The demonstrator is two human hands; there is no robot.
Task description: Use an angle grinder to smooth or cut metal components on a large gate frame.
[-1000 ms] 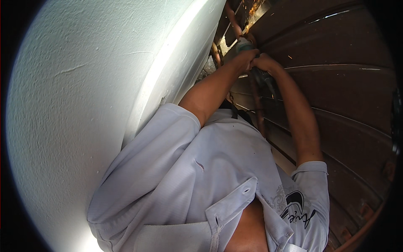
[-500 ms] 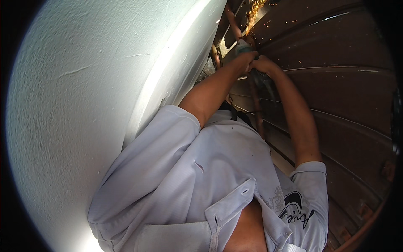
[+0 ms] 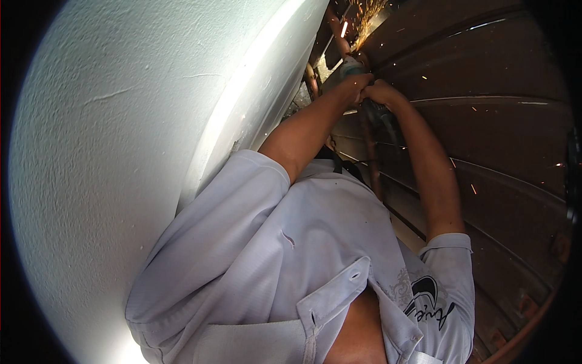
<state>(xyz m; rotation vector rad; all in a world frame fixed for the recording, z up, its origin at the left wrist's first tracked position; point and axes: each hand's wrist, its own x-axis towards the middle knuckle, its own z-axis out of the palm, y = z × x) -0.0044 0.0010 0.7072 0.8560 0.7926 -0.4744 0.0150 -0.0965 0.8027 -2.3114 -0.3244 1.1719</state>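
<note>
Both hands, the left hand (image 3: pixel 350 90) and the right hand (image 3: pixel 379 92), are pressed together and clamped on a grey power grinder (image 3: pixel 354 65), held out at arm's length beyond the pale shirt (image 3: pixel 291 267). Beyond the grinder, orange sparks (image 3: pixel 367 18) spray from a rusty metal bar (image 3: pixel 334 27); left of the grinder rises a white textured wall (image 3: pixel 121 151), right of it brown ribbed metal sheeting (image 3: pixel 485 109).

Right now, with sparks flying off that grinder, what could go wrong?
Sparks spray from where the grinder meets the metal, and some scatter down the brown metal panels toward the bare forearms; burns look possible. The left hand and right hand crowd together on the tool at full reach, so a kick could be hard to control.
</note>
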